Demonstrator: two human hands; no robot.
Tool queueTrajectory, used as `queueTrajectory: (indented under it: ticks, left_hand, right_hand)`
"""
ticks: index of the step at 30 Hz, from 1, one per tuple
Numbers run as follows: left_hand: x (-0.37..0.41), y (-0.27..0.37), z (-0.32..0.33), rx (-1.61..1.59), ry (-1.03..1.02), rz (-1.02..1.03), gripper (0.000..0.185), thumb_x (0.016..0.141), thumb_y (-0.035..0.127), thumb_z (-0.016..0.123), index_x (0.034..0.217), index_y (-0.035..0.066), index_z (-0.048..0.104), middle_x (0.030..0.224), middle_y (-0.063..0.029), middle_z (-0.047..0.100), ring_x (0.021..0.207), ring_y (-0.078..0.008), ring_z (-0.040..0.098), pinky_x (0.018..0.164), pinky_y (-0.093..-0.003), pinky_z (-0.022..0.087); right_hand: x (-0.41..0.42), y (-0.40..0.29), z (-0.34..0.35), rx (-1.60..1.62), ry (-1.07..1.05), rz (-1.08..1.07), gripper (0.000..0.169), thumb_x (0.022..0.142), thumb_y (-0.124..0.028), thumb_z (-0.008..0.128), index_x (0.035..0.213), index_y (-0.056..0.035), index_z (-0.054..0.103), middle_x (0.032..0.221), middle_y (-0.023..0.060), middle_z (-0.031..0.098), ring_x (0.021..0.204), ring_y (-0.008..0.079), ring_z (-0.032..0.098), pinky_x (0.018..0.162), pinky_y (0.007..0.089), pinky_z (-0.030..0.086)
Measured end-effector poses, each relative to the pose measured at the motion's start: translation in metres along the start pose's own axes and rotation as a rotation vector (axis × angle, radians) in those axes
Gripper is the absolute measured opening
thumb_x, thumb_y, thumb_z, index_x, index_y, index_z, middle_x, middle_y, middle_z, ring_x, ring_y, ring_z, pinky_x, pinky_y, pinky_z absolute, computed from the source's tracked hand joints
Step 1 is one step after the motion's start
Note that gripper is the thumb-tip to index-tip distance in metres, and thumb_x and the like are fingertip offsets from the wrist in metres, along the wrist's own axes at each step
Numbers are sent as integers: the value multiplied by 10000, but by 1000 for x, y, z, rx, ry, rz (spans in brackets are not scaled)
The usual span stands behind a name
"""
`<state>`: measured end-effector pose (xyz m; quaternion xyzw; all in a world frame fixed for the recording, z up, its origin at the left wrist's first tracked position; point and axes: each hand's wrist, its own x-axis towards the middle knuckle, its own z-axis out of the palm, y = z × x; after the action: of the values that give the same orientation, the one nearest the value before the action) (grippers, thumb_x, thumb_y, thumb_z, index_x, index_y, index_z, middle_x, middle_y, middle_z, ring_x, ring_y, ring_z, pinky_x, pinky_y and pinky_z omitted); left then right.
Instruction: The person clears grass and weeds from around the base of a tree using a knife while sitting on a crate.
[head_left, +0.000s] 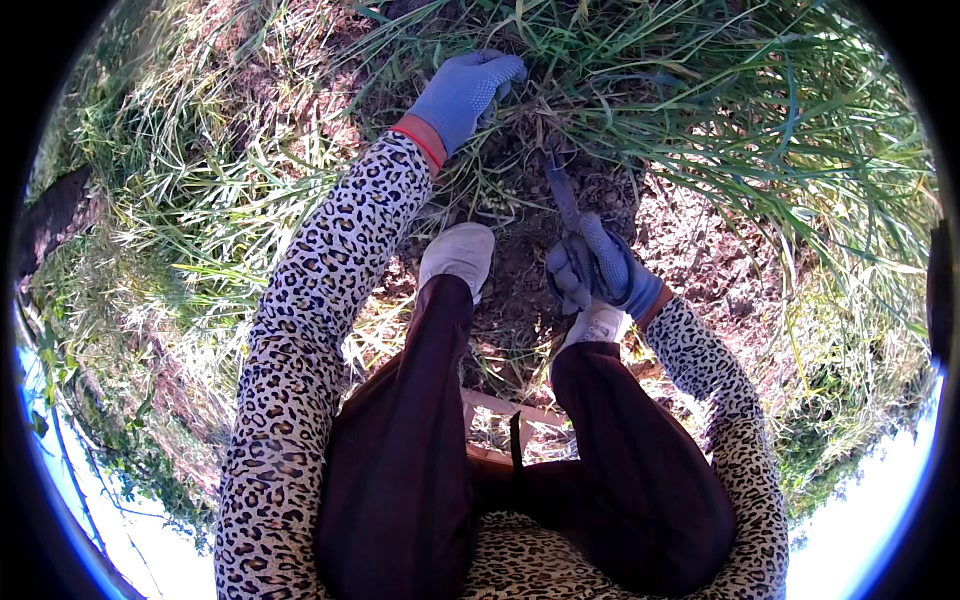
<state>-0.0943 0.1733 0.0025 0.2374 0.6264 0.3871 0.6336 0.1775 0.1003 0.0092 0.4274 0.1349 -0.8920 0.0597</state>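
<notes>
My left hand (471, 94), in a grey-blue dotted work glove with an orange cuff, is curled around blades at the edge of a thick clump of green grass (645, 82). Its fingertips are partly hidden under the hand. My right hand (589, 266), gloved the same way, grips the looped handles of what look like garden shears (561, 187). Their long dark blades point away from me, with the tips low at the base of the clump, close to dry stems. Bare dark soil (517, 176) lies between the two hands.
My two light shoes (459, 259) rest on the soil below the hands. Under me is a small pinkish frame (514, 405), perhaps a low stool. Cut or dry grass (240, 180) covers the ground at left, and sunlit reddish earth (690, 232) shows at right.
</notes>
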Motion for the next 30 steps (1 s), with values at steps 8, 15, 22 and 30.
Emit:
queueTrajectory:
  ticks: [8,15,22,30]
  left_hand:
    - [-13,11,10,323,-61,313,262,842,273,611,883,17,648,707,2,595,624,-105,527,605,-277,442]
    - [-84,-4,3,873,-37,394,214,827,206,603,909,11,635,700,-112,624,605,-224,615,595,-306,478]
    - [14,12,4,1218,224,554,335,824,302,561,1098,110,588,776,-150,641,730,-322,625,674,-423,502]
    - [44,-10,7,1500,106,496,325,861,355,480,991,100,635,796,-138,649,729,-325,625,669,-456,504]
  right_hand:
    - [-2,24,-11,77,-95,-45,700,867,-635,349,869,24,587,578,86,546,400,170,511,437,323,499]
    - [-10,40,-27,135,-110,-44,675,876,-611,366,869,25,592,579,89,557,397,160,508,419,296,476]
    - [-9,41,-27,139,-70,-42,631,892,-573,383,864,22,591,589,87,566,393,162,507,409,293,462]
    - [-10,40,-32,132,-62,-59,637,879,-587,396,857,20,591,585,84,567,390,168,509,398,307,465]
